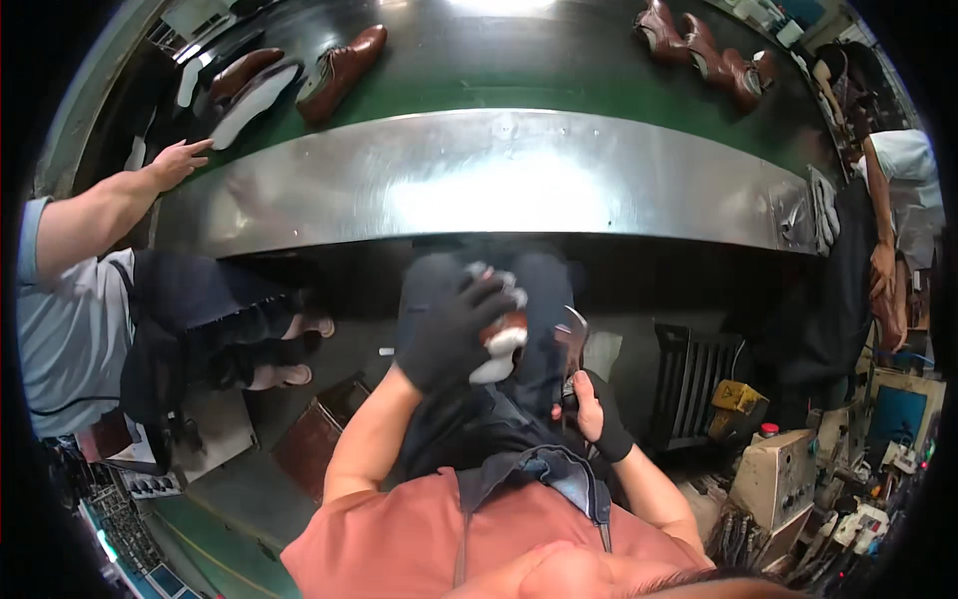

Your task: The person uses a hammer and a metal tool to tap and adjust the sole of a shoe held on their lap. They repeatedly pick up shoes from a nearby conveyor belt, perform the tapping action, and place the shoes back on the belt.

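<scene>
Over my lap, my left hand, in a black glove, is closed round a brown shoe with white patches. The shoe is smeared by motion and partly covered by my fingers, so its details are hard to make out. To its right, my right hand is wrapped round the handle of a hammer. The metal head points up, apart from the shoe. Bare fingertips show beyond the dark glove on this hand.
Ahead runs a steel-edged bench with a green surface, carrying several brown shoes. At left, a person's hand reaches toward a pale sole. Another person stands at right, near a black slatted crate and a control box.
</scene>
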`<action>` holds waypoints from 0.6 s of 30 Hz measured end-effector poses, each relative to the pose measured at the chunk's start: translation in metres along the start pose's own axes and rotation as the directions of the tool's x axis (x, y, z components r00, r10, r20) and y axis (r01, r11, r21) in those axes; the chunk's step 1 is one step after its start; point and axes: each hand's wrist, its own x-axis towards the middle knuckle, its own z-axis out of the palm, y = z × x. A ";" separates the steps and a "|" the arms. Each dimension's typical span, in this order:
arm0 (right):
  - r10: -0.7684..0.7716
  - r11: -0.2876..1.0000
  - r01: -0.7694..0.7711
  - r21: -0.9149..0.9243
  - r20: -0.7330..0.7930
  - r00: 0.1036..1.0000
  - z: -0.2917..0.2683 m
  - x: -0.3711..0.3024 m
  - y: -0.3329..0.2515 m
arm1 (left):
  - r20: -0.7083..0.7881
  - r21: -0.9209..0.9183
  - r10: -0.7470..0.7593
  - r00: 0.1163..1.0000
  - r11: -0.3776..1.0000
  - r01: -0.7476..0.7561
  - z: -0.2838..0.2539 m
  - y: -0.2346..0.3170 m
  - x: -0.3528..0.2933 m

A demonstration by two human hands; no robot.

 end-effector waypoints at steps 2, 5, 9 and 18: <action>-0.047 0.993 0.062 -0.098 0.153 0.987 0.012 -0.015 -0.042 | -0.115 -0.176 0.000 0.993 0.984 -0.020 0.016 -0.025 0.017; -0.115 0.966 0.169 -0.195 0.261 0.959 0.026 -0.011 -0.048 | -0.006 -0.932 -0.260 0.966 0.352 0.089 0.060 -0.060 0.029; -0.111 0.991 0.127 -0.030 0.320 0.941 0.026 0.041 -0.033 | -0.009 -0.869 -0.183 0.983 0.488 0.083 0.044 -0.044 0.040; -0.442 0.775 0.373 -0.510 -0.016 0.897 0.082 0.046 0.007 | -0.062 -0.866 -0.141 0.988 0.500 0.017 0.052 -0.045 0.019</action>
